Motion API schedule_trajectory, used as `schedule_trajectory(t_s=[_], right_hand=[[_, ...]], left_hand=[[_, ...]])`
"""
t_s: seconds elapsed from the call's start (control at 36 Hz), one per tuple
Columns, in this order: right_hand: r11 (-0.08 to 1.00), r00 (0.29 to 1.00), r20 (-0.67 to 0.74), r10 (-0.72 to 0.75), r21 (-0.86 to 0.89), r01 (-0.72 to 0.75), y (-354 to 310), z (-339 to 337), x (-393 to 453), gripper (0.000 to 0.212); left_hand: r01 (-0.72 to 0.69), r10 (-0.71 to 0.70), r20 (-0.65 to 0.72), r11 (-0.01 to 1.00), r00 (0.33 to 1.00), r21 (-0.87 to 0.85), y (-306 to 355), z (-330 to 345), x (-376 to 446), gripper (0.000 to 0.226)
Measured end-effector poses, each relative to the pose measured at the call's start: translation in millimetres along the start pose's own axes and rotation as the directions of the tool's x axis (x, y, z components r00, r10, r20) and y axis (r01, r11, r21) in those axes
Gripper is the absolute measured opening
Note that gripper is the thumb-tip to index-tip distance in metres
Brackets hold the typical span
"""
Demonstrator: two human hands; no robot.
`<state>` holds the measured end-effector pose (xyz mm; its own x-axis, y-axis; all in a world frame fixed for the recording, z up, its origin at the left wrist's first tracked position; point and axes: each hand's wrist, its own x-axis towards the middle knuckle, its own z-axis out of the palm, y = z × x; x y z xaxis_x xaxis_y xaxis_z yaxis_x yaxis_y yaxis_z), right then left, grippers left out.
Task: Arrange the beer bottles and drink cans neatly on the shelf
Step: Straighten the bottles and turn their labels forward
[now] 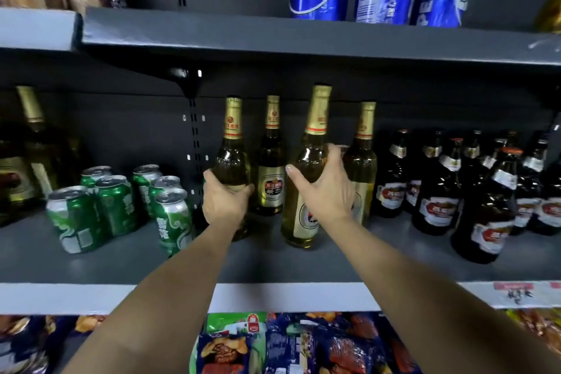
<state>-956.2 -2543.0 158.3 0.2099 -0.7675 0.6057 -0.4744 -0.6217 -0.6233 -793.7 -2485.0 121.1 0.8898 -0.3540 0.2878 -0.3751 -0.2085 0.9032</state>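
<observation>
- Head view: green cans (118, 203) stand far left on the shelf (273, 264); likely light, thin-walled and easily dented, so best held round the middle.
- Left hand (226, 197) wraps one gold-necked bottle (232, 161) at its shoulder.
- Right hand (324, 188) wraps a second bottle (306, 191), which leans right, near the shelf's front.
- Both are glass: probably heavy, smooth, breakable. A low grip on the body should steady them better than the neck.
- Dark bottles (440, 185) crowd the right, so knocks are a risk.
</observation>
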Motion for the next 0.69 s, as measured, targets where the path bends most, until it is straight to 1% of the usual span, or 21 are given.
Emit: schedule_trajectory(t_s=[0.14,0.28,0.39,0.44,0.53,0.56,0.58,0.61,0.64,0.67,0.69], right_hand=[[0.999,0.994,0.110,-0.020,-0.037,0.025,-8,32,-2,0.083],[0.999,0.992,0.122,-0.017,-0.038,0.022,-9,46,-1,0.083],[0.999,0.990,0.141,0.019,-0.029,-0.015,-4,46,4,0.084],[0.999,0.987,0.156,0.041,-0.032,-0.037,-4,44,7,0.088],[0.998,0.982,0.185,0.026,-0.057,-0.016,-2,42,7,0.091],[0.998,0.979,0.202,0.011,-0.066,0.002,-1,42,7,0.091],[0.997,0.976,0.217,-0.003,-0.075,0.020,-1,41,6,0.092],[0.996,0.975,0.220,-0.016,-0.083,0.035,0,41,5,0.093],[0.995,0.979,0.202,-0.032,-0.086,0.050,1,39,3,0.092],[0.994,0.987,0.153,-0.051,-0.085,0.064,3,36,2,0.089],[0.994,0.995,0.066,-0.075,-0.080,0.080,6,32,0,0.082]], left_hand=[[0.009,-0.008,0.011,0.998,1.000,-0.067,-8,-1,7,0.073],[-0.029,0.031,0.030,0.995,0.999,-0.092,-15,2,9,0.078],[0.016,-0.015,0.033,1.000,0.999,-0.026,-14,4,9,0.086],[0.018,-0.017,0.036,1.000,0.999,-0.023,-15,3,11,0.089],[0.006,-0.004,0.048,1.000,0.999,-0.027,-15,0,9,0.096],[-0.005,0.006,0.024,1.000,1.000,-0.028,-14,-1,5,0.097],[-0.031,0.030,-0.033,0.999,0.999,-0.027,-11,-3,0,0.095],[-0.077,0.074,-0.117,0.997,0.990,-0.022,-8,-4,-6,0.088],[-0.148,0.142,-0.207,0.989,0.968,-0.014,-4,-5,-13,0.079],[-0.235,0.224,-0.274,0.972,0.935,-0.005,2,-6,-20,0.069],[-0.326,0.310,-0.308,0.945,0.899,-0.001,9,-6,-28,0.061]])
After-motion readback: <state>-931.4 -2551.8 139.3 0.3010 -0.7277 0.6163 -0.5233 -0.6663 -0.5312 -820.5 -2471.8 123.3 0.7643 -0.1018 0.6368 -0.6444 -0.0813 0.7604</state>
